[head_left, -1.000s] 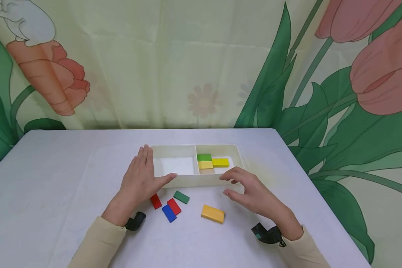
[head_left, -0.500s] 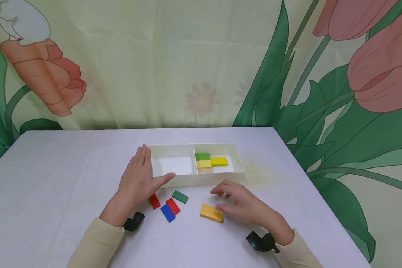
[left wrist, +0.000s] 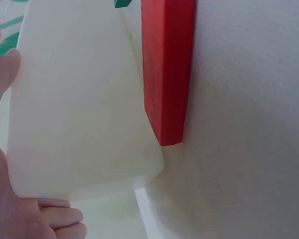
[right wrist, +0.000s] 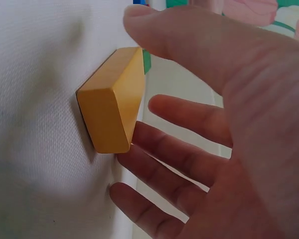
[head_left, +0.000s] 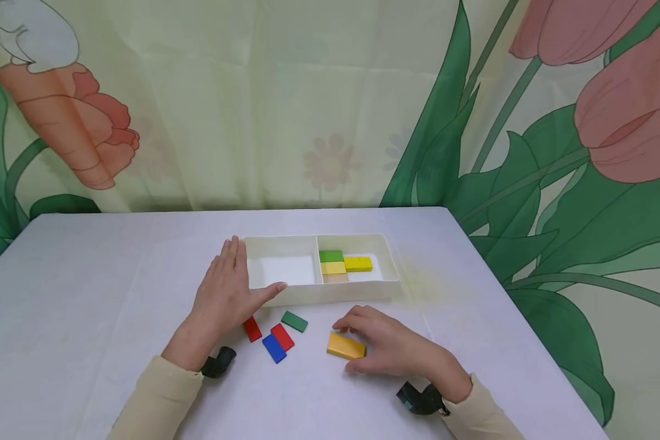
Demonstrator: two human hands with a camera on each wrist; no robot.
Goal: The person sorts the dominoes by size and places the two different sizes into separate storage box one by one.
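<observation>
My left hand [head_left: 225, 293] rests against the left end of a white two-part box [head_left: 308, 296], fingers extended and thumb on its front rim. The left wrist view shows the thumb on the rim and the fingertips at the box's corner. Beside the orange-yellow block [head_left: 345, 346], my right hand [head_left: 390, 343] is spread with thumb on the near side and fingers on the far side. In the right wrist view that block [right wrist: 104, 117] stands on the cloth, with the thumb [right wrist: 154, 30] visibly apart from it. Some fingertips are close to it; whether they touch I cannot tell.
Green [head_left: 331, 256], yellow [head_left: 358, 264], pale yellow [head_left: 332, 268] and tan [head_left: 335, 278] blocks lie in the box's right compartment. Two red blocks [head_left: 282, 337], a blue one [head_left: 274, 348] and a dark green one [head_left: 294, 321] lie between the hands on the white tablecloth [head_left: 88, 318].
My right hand has come down and left from the box's front right corner to the orange-yellow block. My left hand has stayed at the box's left end.
</observation>
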